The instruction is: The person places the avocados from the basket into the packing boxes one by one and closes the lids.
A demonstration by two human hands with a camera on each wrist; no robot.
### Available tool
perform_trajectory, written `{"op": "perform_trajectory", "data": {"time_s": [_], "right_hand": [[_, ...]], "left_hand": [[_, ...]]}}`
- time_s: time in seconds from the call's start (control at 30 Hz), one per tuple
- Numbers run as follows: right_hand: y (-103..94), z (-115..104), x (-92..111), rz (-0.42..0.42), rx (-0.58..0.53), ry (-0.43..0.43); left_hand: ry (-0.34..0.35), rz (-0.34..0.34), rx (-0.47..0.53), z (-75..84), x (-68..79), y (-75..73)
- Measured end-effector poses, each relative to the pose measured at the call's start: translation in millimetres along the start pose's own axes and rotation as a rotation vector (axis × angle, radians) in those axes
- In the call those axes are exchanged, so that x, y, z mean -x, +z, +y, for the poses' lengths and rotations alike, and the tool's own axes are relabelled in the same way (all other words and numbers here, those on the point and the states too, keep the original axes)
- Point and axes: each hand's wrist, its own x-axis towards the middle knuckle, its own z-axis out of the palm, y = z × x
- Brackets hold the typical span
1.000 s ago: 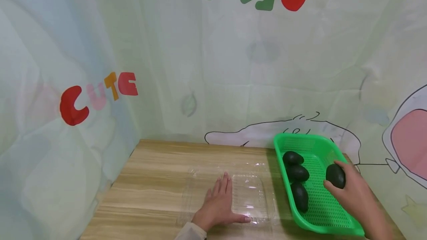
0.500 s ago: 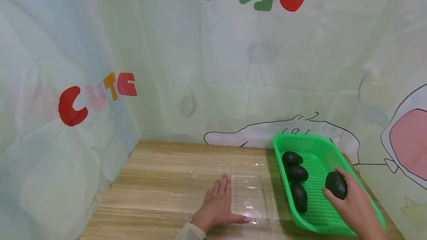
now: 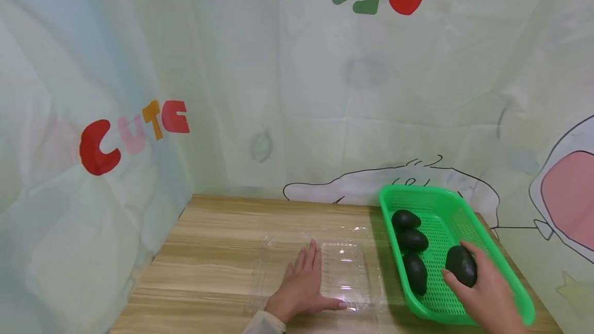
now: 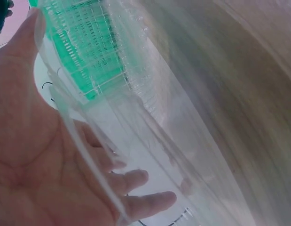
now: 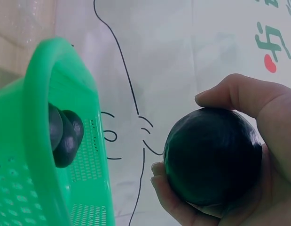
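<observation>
My right hand [image 3: 489, 290] grips a dark avocado [image 3: 461, 266] over the right side of the green basket [image 3: 389, 241]. In the right wrist view, thumb and fingers curl round this avocado [image 5: 211, 155], beside the basket wall. Three more dark avocados [image 3: 415, 273] lie in a row along the basket's left wall. My left hand [image 3: 301, 282] rests on a clear plastic container [image 3: 345, 267], its fingers straight and the thumb out to the right. The left wrist view has a clear plastic edge crossing that hand's palm [image 4: 46, 155].
The wooden table [image 3: 199, 267] carries the container at the middle and the basket at the right. A printed cloth [image 3: 315, 92] hangs behind the table and along its left side.
My right hand has moved down and toward me with the avocado, ending slightly left of where it was half a second ago. The left hand and container have stayed in place.
</observation>
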Motion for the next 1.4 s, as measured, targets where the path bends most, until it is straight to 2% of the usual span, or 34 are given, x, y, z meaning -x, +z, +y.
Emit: {"op": "perform_trajectory", "data": {"time_s": [0.27,0.83,1.03,1.27,1.4], "right_hand": [[7.1,-4,2,-0.056,-0.039,0.017],[17.0,-18,2,-0.065,-0.05,-0.007],[23.2,-23,3,-0.08,-0.058,-0.024],[30.4,-33,3,-0.166,-0.054,0.017],[36.0,-39,3,-0.182,-0.06,0.013]], "left_hand": [[0.018,0.033,-0.026,-2.4,2.5,0.6],[0.064,0.108,-0.041,-4.3,7.4,3.8],[0.061,0.108,-0.041,-4.5,7.8,4.5],[0.058,0.101,-0.042,-5.9,7.6,5.9],[0.053,0.095,-0.037,-5.8,7.2,6.4]]}}
